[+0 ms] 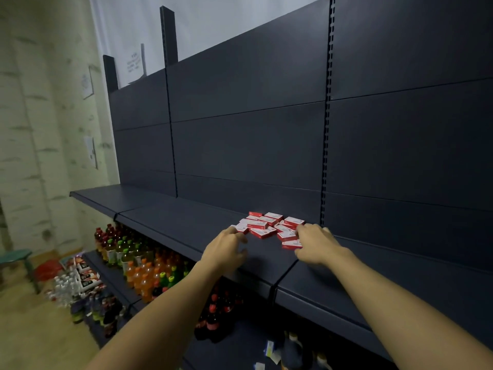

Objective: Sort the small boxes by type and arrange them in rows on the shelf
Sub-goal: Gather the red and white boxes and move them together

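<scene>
Dark grey metal shelving [186, 222] with a slotted back panel fills the view, against a pale wall hung with a few papers; everything of the task lies on one bare shelf at about chest height.

Fingers of the left hand [226, 249] are loosely curled, their tips at the left edge of a heap of small red-and-white cardboard boxes [269, 227]; whether they pinch the nearest box or only touch it I cannot tell, since the knuckles hide the tips. Fingers of the right hand [317, 245] curl down beside the nearest box at the heap's right front corner [291, 244]; it looks like contact with that box, perhaps the start of a grip, but the hold itself is hidden.

Both hands flank the heap, most likely so that boxes can be drawn out to either side and kept apart by type; the boxes lie flat and jumbled, overlapping at odd angles, with no row yet formed, so the sorting seems barely begun. Open shelf in front of the heap gives room to line them up.

Below, on lower shelves, stand plastic drink bottles with orange, green and dark contents [138, 265]; further left, on the floor, a green stool [16, 256].
</scene>
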Demonstrator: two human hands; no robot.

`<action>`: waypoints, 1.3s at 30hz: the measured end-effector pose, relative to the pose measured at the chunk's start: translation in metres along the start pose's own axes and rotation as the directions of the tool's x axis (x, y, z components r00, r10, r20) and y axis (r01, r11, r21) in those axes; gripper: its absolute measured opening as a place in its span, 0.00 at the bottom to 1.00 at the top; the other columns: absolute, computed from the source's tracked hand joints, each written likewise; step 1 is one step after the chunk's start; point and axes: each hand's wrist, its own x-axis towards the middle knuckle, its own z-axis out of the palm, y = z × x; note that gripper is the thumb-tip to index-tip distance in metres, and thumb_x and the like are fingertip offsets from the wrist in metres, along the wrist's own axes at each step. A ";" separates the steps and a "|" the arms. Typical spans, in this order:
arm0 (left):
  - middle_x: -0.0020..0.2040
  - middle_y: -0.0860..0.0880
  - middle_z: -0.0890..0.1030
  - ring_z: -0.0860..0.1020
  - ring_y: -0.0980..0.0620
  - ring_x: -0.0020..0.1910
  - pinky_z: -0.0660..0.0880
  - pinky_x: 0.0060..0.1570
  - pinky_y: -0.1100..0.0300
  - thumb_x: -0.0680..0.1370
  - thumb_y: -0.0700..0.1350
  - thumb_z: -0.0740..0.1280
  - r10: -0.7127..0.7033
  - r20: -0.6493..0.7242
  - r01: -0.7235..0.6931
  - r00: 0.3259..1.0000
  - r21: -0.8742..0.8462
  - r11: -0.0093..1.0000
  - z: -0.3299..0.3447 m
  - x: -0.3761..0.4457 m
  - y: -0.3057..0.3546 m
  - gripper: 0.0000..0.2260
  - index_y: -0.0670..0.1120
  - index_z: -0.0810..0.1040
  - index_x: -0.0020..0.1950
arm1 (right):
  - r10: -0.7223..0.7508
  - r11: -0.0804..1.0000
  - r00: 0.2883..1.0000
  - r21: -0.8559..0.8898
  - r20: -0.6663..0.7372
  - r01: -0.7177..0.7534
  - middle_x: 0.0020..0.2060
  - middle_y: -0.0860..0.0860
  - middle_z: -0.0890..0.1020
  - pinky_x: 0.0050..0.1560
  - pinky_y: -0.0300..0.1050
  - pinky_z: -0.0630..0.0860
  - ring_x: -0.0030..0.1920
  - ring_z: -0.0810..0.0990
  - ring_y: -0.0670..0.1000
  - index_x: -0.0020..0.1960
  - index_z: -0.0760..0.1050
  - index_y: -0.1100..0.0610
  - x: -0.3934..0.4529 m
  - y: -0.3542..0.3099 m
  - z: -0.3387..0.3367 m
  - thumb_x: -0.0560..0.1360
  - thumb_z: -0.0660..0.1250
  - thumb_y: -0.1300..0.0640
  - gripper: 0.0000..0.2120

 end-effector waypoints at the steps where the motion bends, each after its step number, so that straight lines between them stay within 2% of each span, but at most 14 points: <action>1: 0.64 0.51 0.72 0.73 0.50 0.62 0.76 0.58 0.53 0.80 0.51 0.64 0.005 0.002 -0.005 1.000 0.007 1.000 0.001 0.012 -0.003 0.16 0.50 0.77 0.67 | 0.005 1.000 1.000 -0.003 0.003 -0.005 0.59 0.53 0.77 0.60 0.52 0.69 0.59 0.75 0.56 0.62 0.71 0.57 0.013 0.001 0.002 0.73 0.66 0.51 0.19; 6: 0.63 0.50 0.72 0.73 0.51 0.60 0.72 0.50 0.59 0.81 0.50 0.64 0.052 0.035 -0.054 0.998 0.061 0.997 0.010 0.065 -0.021 0.17 0.50 0.76 0.69 | 0.020 1.000 1.000 -0.004 -0.001 -0.020 0.60 0.54 0.76 0.61 0.52 0.68 0.61 0.74 0.57 0.63 0.70 0.57 0.076 0.006 0.009 0.75 0.65 0.51 0.19; 10: 0.63 0.50 0.74 0.74 0.51 0.61 0.77 0.56 0.54 0.81 0.50 0.66 0.051 0.054 -0.054 0.997 0.061 0.997 0.023 0.098 -0.041 0.15 0.51 0.78 0.67 | 0.022 1.000 1.000 0.021 0.010 -0.022 0.59 0.54 0.76 0.62 0.52 0.69 0.60 0.74 0.56 0.64 0.70 0.57 0.114 0.009 0.024 0.75 0.65 0.52 0.19; 14: 0.60 0.51 0.74 0.74 0.50 0.59 0.77 0.55 0.53 0.80 0.54 0.67 0.042 0.060 -0.044 0.997 0.030 0.999 0.037 0.123 -0.060 0.16 0.50 0.78 0.66 | 0.048 0.997 0.999 0.052 0.024 -0.050 0.60 0.53 0.76 0.64 0.52 0.69 0.60 0.74 0.55 0.65 0.70 0.56 0.141 0.016 0.042 0.74 0.64 0.53 0.20; 20: 0.62 0.52 0.73 0.75 0.51 0.59 0.76 0.55 0.55 0.79 0.51 0.65 0.051 0.053 -0.046 0.997 -0.094 0.994 0.063 0.155 -0.085 0.16 0.51 0.78 0.65 | 0.173 0.970 0.984 0.170 0.031 -0.176 0.62 0.53 0.76 0.66 0.51 0.69 0.61 0.75 0.56 0.66 0.71 0.57 0.158 0.025 0.066 0.76 0.62 0.57 0.18; 24: 0.60 0.55 0.73 0.74 0.54 0.60 0.77 0.55 0.54 0.77 0.53 0.66 0.153 0.002 -0.150 0.988 -0.184 0.971 0.080 0.183 -0.095 0.17 0.51 0.78 0.65 | 0.259 0.936 0.966 0.250 -0.010 -0.249 0.62 0.52 0.76 0.65 0.50 0.70 0.62 0.75 0.55 0.66 0.72 0.56 0.162 0.027 0.075 0.77 0.61 0.58 0.18; 26: 0.57 0.55 0.73 0.74 0.54 0.57 0.76 0.54 0.55 0.77 0.54 0.65 0.214 -0.055 -0.221 0.975 -0.203 0.954 0.089 0.194 -0.100 0.16 0.51 0.79 0.63 | 0.336 0.888 0.941 0.349 -0.051 -0.298 0.60 0.51 0.77 0.65 0.50 0.71 0.61 0.76 0.54 0.66 0.73 0.55 0.160 0.028 0.077 0.77 0.63 0.58 0.17; 29: 0.56 0.55 0.74 0.73 0.54 0.56 0.75 0.54 0.56 0.76 0.53 0.66 0.293 -0.141 -0.320 0.946 -0.244 0.915 0.105 0.206 -0.104 0.18 0.49 0.79 0.63 | 0.487 0.761 0.860 0.557 -0.152 -0.333 0.55 0.49 0.79 0.59 0.44 0.75 0.55 0.78 0.49 0.62 0.76 0.55 0.152 0.025 0.079 0.76 0.68 0.62 0.15; 33: 0.56 0.55 0.75 0.74 0.54 0.54 0.75 0.54 0.56 0.75 0.53 0.66 0.403 -0.201 -0.447 0.893 -0.276 0.851 0.119 0.219 -0.110 0.17 0.50 0.79 0.62 | 0.575 0.692 0.786 0.648 -0.229 -0.317 0.52 0.48 0.80 0.54 0.36 0.73 0.50 0.77 0.43 0.60 0.77 0.55 0.143 0.009 0.087 0.75 0.69 0.66 0.15; 37: 0.57 0.56 0.75 0.73 0.54 0.56 0.72 0.56 0.58 0.75 0.51 0.67 0.363 -0.235 -0.430 0.901 -0.387 0.816 0.127 0.230 -0.125 0.16 0.51 0.79 0.63 | 0.555 0.715 0.801 0.621 -0.226 -0.320 0.53 0.44 0.79 0.51 0.25 0.68 0.53 0.77 0.41 0.59 0.77 0.50 0.137 0.007 0.096 0.73 0.70 0.67 0.18; 39: 0.60 0.55 0.75 0.73 0.53 0.59 0.70 0.59 0.58 0.75 0.48 0.69 0.335 -0.196 -0.388 0.922 -0.427 0.817 0.130 0.233 -0.131 0.18 0.51 0.77 0.65 | 0.529 0.740 0.825 0.585 -0.199 -0.333 0.54 0.43 0.79 0.53 0.26 0.68 0.55 0.77 0.41 0.59 0.77 0.48 0.133 0.010 0.097 0.72 0.71 0.66 0.19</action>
